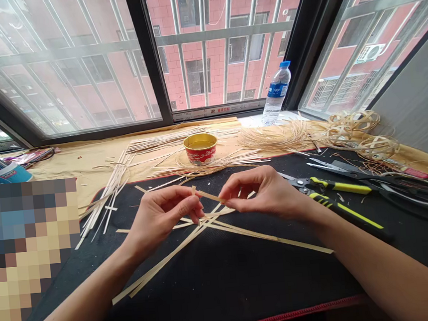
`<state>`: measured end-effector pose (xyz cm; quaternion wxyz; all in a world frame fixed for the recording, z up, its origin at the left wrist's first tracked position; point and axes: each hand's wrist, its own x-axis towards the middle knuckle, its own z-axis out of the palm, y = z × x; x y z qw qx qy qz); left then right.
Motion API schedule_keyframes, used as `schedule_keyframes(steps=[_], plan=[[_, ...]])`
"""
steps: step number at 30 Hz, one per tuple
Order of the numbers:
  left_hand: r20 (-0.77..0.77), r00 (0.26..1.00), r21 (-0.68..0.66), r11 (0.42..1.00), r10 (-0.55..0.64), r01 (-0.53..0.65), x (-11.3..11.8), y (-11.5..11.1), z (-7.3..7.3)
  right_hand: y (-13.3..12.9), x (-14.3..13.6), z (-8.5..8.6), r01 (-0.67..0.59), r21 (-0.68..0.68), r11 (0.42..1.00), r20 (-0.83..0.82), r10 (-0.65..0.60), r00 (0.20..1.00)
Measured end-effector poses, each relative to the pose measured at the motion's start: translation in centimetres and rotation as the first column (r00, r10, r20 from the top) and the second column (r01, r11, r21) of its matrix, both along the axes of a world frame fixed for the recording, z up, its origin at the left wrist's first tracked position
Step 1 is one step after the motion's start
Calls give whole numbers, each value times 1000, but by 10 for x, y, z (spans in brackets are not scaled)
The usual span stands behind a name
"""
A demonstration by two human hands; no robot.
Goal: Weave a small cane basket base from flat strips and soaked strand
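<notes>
My left hand (173, 209) and my right hand (256, 192) are raised over a black mat (239, 278). Between them stretches a short, thin bamboo strip (210, 196), slightly bent, its ends pinched by the fingers of both hands. Just below, several longer pale bamboo strips (170, 257) lie crossed over one another, spreading out in a star shape on the mat. Where they cross is partly hidden by my left fingers. One long strip (281, 239) runs out to the lower right, towards my right forearm.
Yellow-and-black pliers (348, 213) and large scissors (350, 171) lie at right. Behind are a red tin (201, 151), coiled strips (361, 127) and a water bottle (277, 95). Loose strips (108, 199) and a blue pen holder (11, 173) are at left, below the window.
</notes>
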<state>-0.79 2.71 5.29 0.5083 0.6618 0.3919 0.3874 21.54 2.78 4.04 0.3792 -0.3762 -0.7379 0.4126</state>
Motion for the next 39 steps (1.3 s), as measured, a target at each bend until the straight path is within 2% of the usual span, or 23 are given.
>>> schedule_keyframes(steps=[5, 11, 17, 23, 28, 33, 39], plan=[[32, 999, -10, 1000, -19, 19, 2, 0, -2, -1, -1, 0, -34, 5, 999, 26, 34, 999], [81, 995, -43, 998, -52, 56, 0, 2, -3, 0, -1, 0, -38, -39, 999, -22, 37, 999], [135, 990, -76, 995, -48, 58, 0, 2, -8, 2, -3, -3, -7, -93, 996, -234, -15, 972], [83, 996, -86, 996, -26, 33, -1, 0, -4, 1, -7, -5, -44, -106, 993, -428, -6, 904], [-14, 998, -65, 996, -69, 68, 0, -1, -1, 0, -6, -4, -16, 32, 999, -379, 26, 925], [-53, 997, -125, 991, -55, 48, -1, -2, -4, 0, -6, -3, 39, 233, 972, -282, 29, 959], [-121, 992, -105, 994, 25, -37, 3, -4, -4, -2, -8, -2, -51, 396, 917, -134, 113, 985]])
